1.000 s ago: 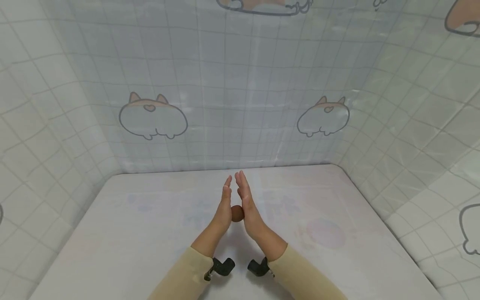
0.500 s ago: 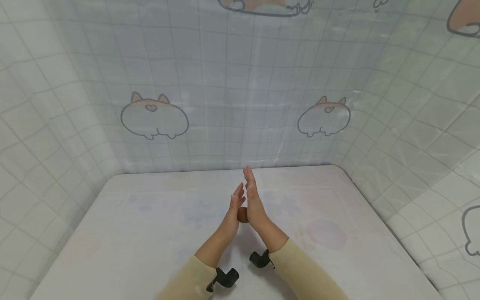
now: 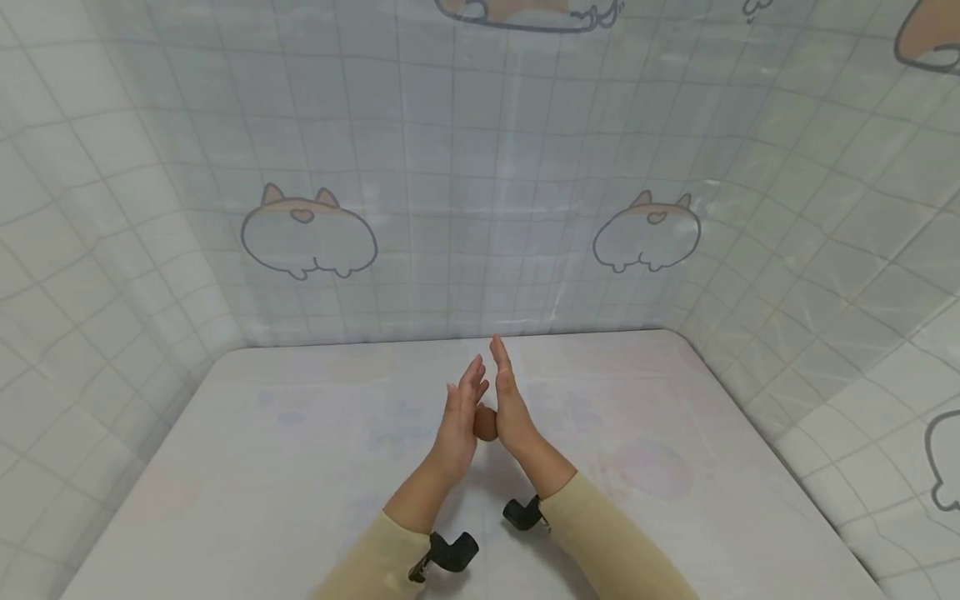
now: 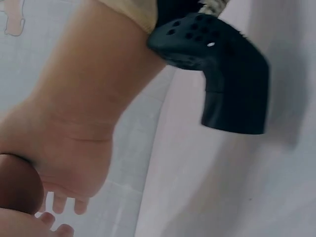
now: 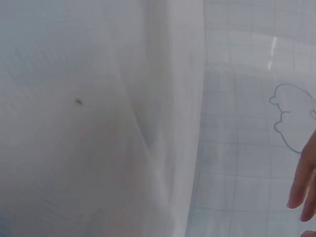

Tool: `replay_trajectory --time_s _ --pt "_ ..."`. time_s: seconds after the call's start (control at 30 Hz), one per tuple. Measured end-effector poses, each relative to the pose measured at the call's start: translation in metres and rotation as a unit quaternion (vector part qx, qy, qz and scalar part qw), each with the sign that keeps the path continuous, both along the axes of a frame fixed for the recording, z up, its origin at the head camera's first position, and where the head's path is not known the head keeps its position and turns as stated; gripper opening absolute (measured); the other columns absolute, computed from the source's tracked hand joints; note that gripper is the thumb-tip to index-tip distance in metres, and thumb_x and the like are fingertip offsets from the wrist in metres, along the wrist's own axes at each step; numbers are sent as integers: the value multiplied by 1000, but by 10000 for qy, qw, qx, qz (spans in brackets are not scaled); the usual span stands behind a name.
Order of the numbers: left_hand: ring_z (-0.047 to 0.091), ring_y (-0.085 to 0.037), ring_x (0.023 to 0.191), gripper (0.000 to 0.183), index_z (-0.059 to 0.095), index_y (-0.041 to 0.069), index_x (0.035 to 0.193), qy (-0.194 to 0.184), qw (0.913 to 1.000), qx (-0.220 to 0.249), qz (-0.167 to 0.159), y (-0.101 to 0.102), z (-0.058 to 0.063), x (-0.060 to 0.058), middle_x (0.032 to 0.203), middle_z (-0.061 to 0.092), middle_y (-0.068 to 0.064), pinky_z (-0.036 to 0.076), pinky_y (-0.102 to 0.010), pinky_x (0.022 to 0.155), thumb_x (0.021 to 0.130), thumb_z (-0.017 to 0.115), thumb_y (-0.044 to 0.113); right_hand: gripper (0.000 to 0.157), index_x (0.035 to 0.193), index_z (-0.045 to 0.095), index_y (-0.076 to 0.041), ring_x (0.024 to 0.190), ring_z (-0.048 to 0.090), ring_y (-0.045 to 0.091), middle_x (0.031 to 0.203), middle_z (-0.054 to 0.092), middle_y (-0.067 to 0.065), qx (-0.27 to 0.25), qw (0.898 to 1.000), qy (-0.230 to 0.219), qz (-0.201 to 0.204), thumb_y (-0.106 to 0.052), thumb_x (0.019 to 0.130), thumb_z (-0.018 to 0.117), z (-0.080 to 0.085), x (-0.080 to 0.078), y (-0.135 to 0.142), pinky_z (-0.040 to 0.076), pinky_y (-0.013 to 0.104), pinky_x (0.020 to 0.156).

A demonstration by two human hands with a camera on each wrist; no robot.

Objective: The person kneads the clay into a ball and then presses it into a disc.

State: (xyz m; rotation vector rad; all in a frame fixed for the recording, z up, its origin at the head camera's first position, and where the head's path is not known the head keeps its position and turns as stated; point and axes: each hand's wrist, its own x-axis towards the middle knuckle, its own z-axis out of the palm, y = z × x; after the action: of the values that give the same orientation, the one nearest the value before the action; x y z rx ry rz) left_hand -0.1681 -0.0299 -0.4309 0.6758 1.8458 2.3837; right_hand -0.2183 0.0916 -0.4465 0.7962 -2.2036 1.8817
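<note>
A small brown ball [image 3: 485, 423], smooth and matte, sits between the two facing palms above the table. From the left, my left hand [image 3: 456, 433] presses on it with a flat palm, fingers straight and pointing away, thumb lifted off. Opposite it, my right hand [image 3: 516, 421] holds its palm against the ball's other side, its fingers extended and reaching farther forward. The left wrist view shows the ball [image 4: 19, 185] against the left palm [image 4: 69, 143]. In the right wrist view only some fingers [image 5: 302, 182] appear at the right edge.
Beneath the hands lies a white table [image 3: 300, 467] with faint pastel prints. Grid-patterned sheeting [image 3: 480, 208] with cartoon animals rises behind it and along both sides. Black camera mounts [image 3: 453, 552] stick out from the beige sleeves [image 3: 611, 533].
Both hands and the ball shifted slightly right. The palms slide against each other: the left hand drew back, then moved forward again, its thumb now spread. The ball turns between them.
</note>
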Motion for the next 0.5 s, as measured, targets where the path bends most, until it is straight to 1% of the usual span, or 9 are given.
replay_trajectory --time_s 0.1,0.17,0.27,0.37,0.43,0.5 --pt "2 -35 152 80 3 15 162 148 9998 45 119 -2 2 -2 167 -2 -9 -3 -61 117 100 3 67 83 162 1 -25 153 4 25 167 6 2 157 9998 -15 85 -75 96 5 -1 3 -1 5 68 114" --pt "1 -34 152 80 3 15 162 232 9995 30 220 -3 3 -3 168 -3 -9 -2 -61 117 101 4 67 86 162 0 -28 153 3 25 167 4 -1 288 9994 -20 174 -79 93 5 -1 5 -3 6 69 114" --pt "1 -32 153 80 3 15 162 373 9982 -161 445 -4 4 -5 168 -3 -8 -1 -60 118 101 1 66 91 162 -1 -30 152 3 25 167 2 -2 470 9984 2 304 -84 88 4 -3 10 -5 8 70 113" --pt "1 -32 153 78 3 18 162 492 9957 -391 677 -4 6 -7 168 -2 -6 1 -61 117 100 0 66 91 162 -1 -30 152 4 28 167 1 -1 524 9976 94 441 -84 88 3 -4 15 -6 10 71 112" --pt "3 -31 153 80 4 21 162 479 9938 -542 850 -4 6 -8 168 0 -3 2 -61 118 99 0 69 91 162 0 -29 152 4 29 167 0 0 513 9972 165 527 -83 89 3 -3 19 -7 10 71 112" --pt "3 -32 153 81 4 22 162 444 9920 -645 994 -5 4 -11 168 2 -5 2 -64 116 98 2 71 90 162 -1 -28 153 3 29 168 0 0 405 9966 219 679 -82 90 4 -2 23 -9 9 68 114"
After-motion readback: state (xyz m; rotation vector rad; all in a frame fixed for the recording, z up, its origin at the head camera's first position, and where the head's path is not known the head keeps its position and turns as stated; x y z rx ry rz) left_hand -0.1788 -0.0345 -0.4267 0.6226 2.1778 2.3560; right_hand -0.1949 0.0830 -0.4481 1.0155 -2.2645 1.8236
